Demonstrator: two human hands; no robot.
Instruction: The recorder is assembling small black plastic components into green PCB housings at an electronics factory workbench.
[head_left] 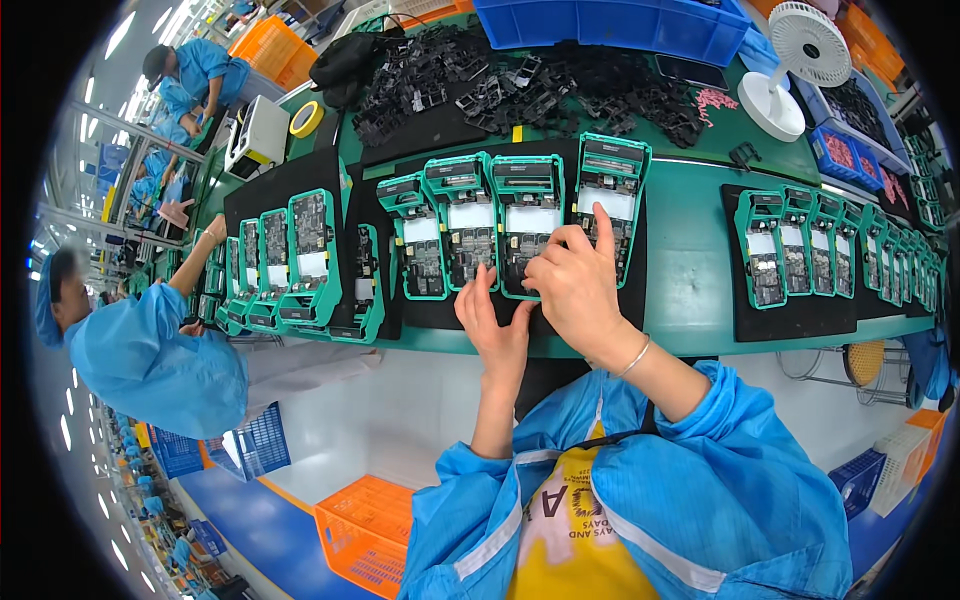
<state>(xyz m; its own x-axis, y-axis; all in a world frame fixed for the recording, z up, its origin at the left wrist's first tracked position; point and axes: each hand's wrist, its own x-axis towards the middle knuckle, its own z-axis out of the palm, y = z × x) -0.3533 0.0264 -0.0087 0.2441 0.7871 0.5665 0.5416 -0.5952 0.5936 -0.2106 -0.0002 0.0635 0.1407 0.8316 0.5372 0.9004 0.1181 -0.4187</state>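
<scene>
A row of green-framed device housings with circuit boards and white panels lies in front of me. My left hand is open, thumb apart from the fingers, its fingertips at the lower end of the second housing. My right hand is over the lower right of the third housing. Its index finger stretches up beside the white panel of the rightmost housing, while the other fingers curl toward the thumb. Whatever those curled fingers hold, if anything, is hidden. The leftmost housing is untouched.
Black plastic parts are heaped at the back, before a blue bin. A white fan stands back right. More housings lie on black mats at both sides. A co-worker reaches over the bench at left.
</scene>
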